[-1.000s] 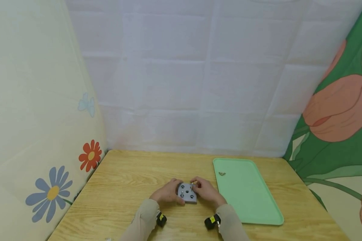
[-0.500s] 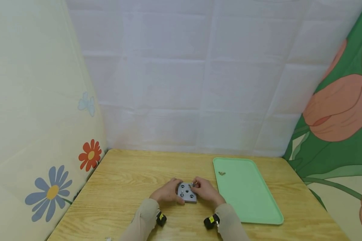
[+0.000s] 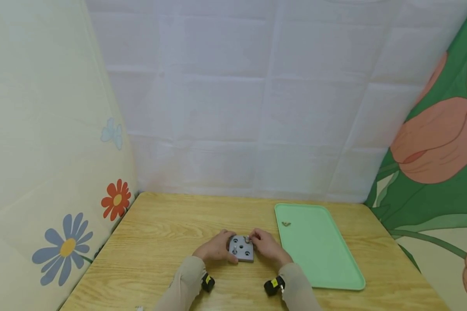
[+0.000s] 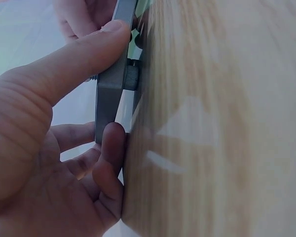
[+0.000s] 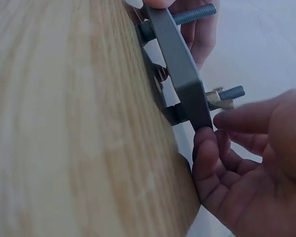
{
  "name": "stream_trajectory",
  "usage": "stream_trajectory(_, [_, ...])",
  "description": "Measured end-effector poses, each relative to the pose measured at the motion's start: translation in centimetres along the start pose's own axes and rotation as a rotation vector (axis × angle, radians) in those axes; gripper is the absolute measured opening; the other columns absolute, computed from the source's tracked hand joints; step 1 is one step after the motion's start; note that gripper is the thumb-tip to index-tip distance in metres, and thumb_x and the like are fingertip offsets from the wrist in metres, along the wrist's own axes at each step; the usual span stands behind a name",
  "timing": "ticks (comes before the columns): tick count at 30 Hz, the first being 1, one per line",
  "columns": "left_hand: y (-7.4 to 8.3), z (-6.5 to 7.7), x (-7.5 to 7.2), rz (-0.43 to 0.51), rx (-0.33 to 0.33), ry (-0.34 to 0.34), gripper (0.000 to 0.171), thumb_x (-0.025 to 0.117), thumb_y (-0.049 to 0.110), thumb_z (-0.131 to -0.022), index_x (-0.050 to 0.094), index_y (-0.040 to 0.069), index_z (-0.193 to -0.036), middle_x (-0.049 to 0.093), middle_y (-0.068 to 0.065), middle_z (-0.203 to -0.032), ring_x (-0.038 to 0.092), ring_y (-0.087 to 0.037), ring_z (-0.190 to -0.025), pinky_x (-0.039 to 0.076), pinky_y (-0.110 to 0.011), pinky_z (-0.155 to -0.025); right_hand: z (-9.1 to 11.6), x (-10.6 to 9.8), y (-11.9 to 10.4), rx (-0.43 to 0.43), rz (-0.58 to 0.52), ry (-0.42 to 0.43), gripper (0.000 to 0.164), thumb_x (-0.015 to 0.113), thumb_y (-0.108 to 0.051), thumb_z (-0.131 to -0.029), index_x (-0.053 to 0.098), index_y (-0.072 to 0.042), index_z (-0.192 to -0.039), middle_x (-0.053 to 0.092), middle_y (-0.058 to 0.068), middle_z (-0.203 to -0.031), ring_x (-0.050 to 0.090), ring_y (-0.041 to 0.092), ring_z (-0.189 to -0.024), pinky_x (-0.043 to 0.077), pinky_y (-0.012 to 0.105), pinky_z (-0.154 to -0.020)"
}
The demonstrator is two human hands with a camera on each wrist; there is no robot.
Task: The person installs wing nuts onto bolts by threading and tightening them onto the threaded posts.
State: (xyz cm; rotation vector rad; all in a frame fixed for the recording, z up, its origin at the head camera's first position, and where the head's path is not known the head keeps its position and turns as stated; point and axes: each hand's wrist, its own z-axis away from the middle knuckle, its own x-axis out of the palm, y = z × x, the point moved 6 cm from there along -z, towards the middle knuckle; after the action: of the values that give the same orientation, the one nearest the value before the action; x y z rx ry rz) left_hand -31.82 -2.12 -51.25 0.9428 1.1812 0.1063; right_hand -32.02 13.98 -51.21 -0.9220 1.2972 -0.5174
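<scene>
My left hand [image 3: 218, 248] grips a grey metal plate [image 3: 241, 255] by its left side, thumb at the front edge, fingers around the back. Two threaded bolts stand up through the plate. A brass wing nut [image 5: 218, 98] sits on the right bolt [image 5: 234, 92], below its tip; the other bolt [image 5: 197, 14] shows bare thread. My right hand [image 3: 268, 247] is at the plate's back right corner. Its curled fingers [image 5: 207, 153] lie against the plate's end, and one digit is just beside the wing nut. Whether it pinches the nut is unclear. Bolt heads [image 4: 131, 76] show under the plate.
A green tray [image 3: 323, 250] lies on the wooden table [image 3: 171, 229] to the right, with small brass-coloured pieces [image 3: 286, 223] near its back left corner. A small pale object [image 3: 140, 308] shows at the front edge. Cloth hangs at the back and sides.
My right fingers have worked at the back right bolt and now sit slightly further right, leaving the wing nut more visible. The left hand and the plate have stayed in place.
</scene>
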Motion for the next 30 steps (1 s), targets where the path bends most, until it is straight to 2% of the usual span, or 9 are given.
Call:
stream_trajectory(7, [0.04,-0.14,0.04,0.002,-0.009,-0.008,0.084,0.075,0.042,-0.064,0.038,0.009,-0.131,0.042,0.001,-0.111,0.045,-0.012,-0.095,0.038,-0.035,-0.081,0.11,-0.03,-0.63,-0.055,0.089,-0.038,0.028,0.054,-0.021,-0.087,0.053,-0.016,-0.115,0.051,0.0,-0.074,0.046,0.015,-0.064,0.038,0.031,-0.057])
stream_trajectory(12, [0.06,-0.03,0.02,-0.008,0.005,-0.006,0.084,0.075,0.042,-0.064,0.038,0.008,-0.131,0.041,-0.001,-0.114,0.045,-0.013,-0.097,0.038,-0.035,-0.081,0.04,0.08,-0.71,-0.066,0.109,-0.052,0.017,0.056,-0.02,-0.086,0.057,-0.019,-0.104,0.05,-0.001,-0.071,0.045,0.013,-0.062,0.037,0.029,-0.055])
stream_trajectory(17, [-0.08,-0.1,0.03,-0.008,-0.013,-0.01,0.085,0.075,0.044,-0.063,0.038,0.01,-0.132,0.041,0.0,-0.115,0.044,-0.013,-0.099,0.037,-0.035,-0.084,-0.06,0.11,-0.76,-0.074,0.119,-0.047,0.007,0.057,-0.019,-0.086,0.056,-0.02,-0.092,0.05,-0.002,-0.069,0.045,0.012,-0.06,0.037,0.028,-0.053])
stream_trajectory(26, [-0.22,-0.24,0.12,0.0,-0.008,-0.016,0.085,0.075,0.044,-0.063,0.037,0.009,-0.132,0.041,0.0,-0.114,0.044,-0.012,-0.097,0.037,-0.034,-0.083,-0.02,0.35,-0.67,-0.038,0.132,-0.008,0.012,0.061,-0.023,-0.083,0.052,-0.016,-0.086,0.049,0.0,-0.068,0.045,0.013,-0.058,0.036,0.027,-0.05])
stream_trajectory(30, [-0.13,-0.13,0.05,-0.004,0.003,-0.009,0.085,0.075,0.044,-0.063,0.037,0.009,-0.132,0.041,-0.001,-0.114,0.044,-0.012,-0.097,0.037,-0.033,-0.082,-0.1,0.35,-0.31,-0.013,0.104,-0.008,0.008,0.057,-0.012,-0.081,0.053,-0.014,-0.087,0.048,0.001,-0.07,0.044,0.014,-0.06,0.036,0.028,-0.051])
